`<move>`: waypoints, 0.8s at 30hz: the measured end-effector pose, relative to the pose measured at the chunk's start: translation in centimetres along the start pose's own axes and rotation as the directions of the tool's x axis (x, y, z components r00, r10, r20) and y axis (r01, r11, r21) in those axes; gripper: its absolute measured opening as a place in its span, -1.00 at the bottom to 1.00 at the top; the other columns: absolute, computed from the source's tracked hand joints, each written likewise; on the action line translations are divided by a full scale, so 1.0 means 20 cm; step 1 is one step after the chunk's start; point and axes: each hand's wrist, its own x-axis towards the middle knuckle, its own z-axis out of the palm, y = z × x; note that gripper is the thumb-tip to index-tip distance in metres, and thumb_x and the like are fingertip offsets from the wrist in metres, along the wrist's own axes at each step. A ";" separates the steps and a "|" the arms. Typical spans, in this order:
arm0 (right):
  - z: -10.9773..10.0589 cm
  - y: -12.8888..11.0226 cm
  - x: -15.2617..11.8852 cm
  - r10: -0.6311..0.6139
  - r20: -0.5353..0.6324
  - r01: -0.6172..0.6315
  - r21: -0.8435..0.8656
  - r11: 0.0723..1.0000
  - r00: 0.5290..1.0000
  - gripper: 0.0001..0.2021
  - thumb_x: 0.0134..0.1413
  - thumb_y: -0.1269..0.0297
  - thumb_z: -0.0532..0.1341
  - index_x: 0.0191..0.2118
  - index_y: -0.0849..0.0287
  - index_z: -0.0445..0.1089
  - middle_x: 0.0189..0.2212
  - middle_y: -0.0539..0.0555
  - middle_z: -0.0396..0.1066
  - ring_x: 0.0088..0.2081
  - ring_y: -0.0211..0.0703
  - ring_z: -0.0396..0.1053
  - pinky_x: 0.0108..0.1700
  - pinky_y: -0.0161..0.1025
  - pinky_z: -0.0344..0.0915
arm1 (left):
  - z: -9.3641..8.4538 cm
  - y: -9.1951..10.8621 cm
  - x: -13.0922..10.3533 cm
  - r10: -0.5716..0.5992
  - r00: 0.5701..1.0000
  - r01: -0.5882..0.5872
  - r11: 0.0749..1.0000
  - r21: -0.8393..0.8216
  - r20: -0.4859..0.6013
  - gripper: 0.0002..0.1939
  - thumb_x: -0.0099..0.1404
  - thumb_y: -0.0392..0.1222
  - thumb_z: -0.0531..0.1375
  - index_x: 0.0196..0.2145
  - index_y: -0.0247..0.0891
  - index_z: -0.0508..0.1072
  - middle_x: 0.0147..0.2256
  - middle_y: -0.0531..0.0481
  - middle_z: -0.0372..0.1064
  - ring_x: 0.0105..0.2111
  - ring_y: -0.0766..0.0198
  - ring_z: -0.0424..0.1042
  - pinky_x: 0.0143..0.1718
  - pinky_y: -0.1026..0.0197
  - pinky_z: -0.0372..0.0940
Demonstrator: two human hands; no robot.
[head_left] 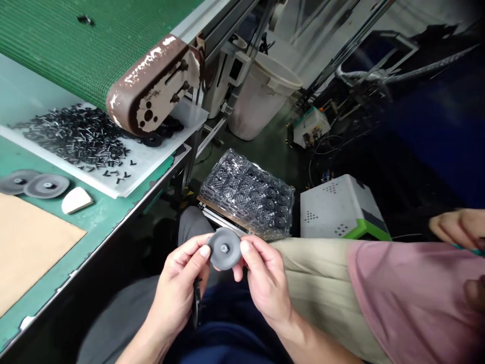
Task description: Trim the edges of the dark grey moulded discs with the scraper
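Note:
A round grey disc (pixel 224 248) with a small raised hub is held up over my lap. My left hand (pixel 184 275) pinches its left edge between thumb and fingers, and a dark object, not clear enough to name, shows below that palm. My right hand (pixel 265 278) grips the disc's right edge. Two similar grey discs (pixel 48 185) lie overlapping on the green table (pixel 108 210), beside a small pale block (pixel 76 200). A heap of small black parts (pixel 79 134) sits in a white tray (pixel 151 169).
Above the tray is a green conveyor belt (pixel 76 45). Clear plastic trays (pixel 248 194) holding round dark parts stand ahead of my knees. A grey-white box (pixel 333 207) and a bin (pixel 257 96) are beyond. At right sits a person in pink (pixel 409 293), one hand (pixel 460 227) visible.

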 end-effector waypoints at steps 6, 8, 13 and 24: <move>-0.04 -0.04 -0.02 -0.037 -0.032 0.034 -0.074 0.997 0.999 -0.69 0.49 0.06 0.16 -0.24 0.16 0.43 -0.58 -0.06 0.35 -0.52 -0.24 0.29 -0.37 -0.26 0.23 | 0.07 0.01 0.04 -0.005 1.000 0.005 1.000 -0.002 0.007 -0.49 0.29 0.14 0.34 -0.01 -0.36 0.60 -0.72 0.15 0.18 -0.72 0.43 0.01 -0.65 0.31 -0.14; -0.05 -0.05 -0.02 -0.051 -0.040 0.047 -0.090 0.995 0.998 -0.69 0.49 0.06 0.16 -0.25 0.16 0.43 -0.58 -0.06 0.35 -0.53 -0.25 0.29 -0.37 -0.27 0.23 | 0.08 0.01 0.05 0.001 1.000 -0.001 1.000 0.006 0.010 -0.50 0.30 0.13 0.34 -0.02 -0.35 0.60 -0.71 0.15 0.19 -0.72 0.43 0.02 -0.65 0.31 -0.13; -0.07 -0.05 -0.01 -0.073 -0.055 0.067 -0.109 0.992 0.996 -0.67 0.49 0.06 0.14 -0.27 0.16 0.42 -0.59 -0.07 0.34 -0.52 -0.24 0.29 -0.34 -0.26 0.25 | 0.08 -0.02 0.07 0.027 1.000 -0.027 0.999 0.045 0.010 -0.51 0.33 0.14 0.33 0.01 -0.32 0.59 -0.71 0.16 0.19 -0.72 0.42 0.04 -0.65 0.31 -0.10; -0.11 -0.05 0.02 -0.084 -0.056 0.076 -0.131 0.988 0.995 -0.67 0.50 0.05 0.14 -0.26 0.16 0.43 -0.59 -0.07 0.33 -0.52 -0.26 0.30 -0.36 -0.29 0.25 | 0.14 -0.03 0.11 0.052 0.999 -0.052 0.995 0.088 0.000 -0.54 0.36 0.13 0.30 -0.01 -0.31 0.60 -0.69 0.17 0.14 -0.67 0.42 0.02 -0.61 0.30 -0.09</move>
